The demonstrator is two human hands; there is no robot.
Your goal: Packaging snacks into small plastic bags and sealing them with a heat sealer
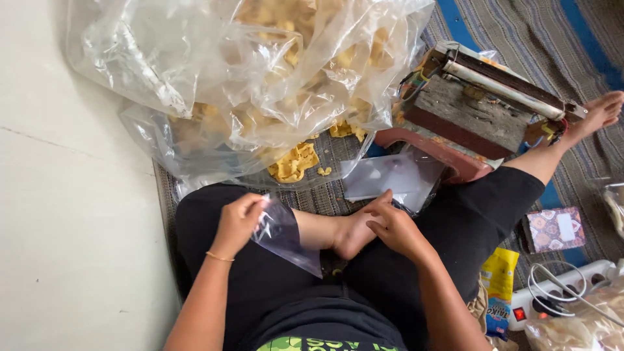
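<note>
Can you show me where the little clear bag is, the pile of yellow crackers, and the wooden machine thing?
small clear bag (283,235): head view, middle of the bag pinched in the left hand (237,221).
yellow crackers (294,162): head view, loose clump on the mat.
wooden sealing machine (478,107): head view, its worn wooden top.

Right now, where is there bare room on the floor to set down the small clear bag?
The pale floor left of the left hand and below the big plastic sack of yellow crackers is bare. The mat between the sack, the sealing machine and the right hand is crowded with crumbs and bags.
</note>
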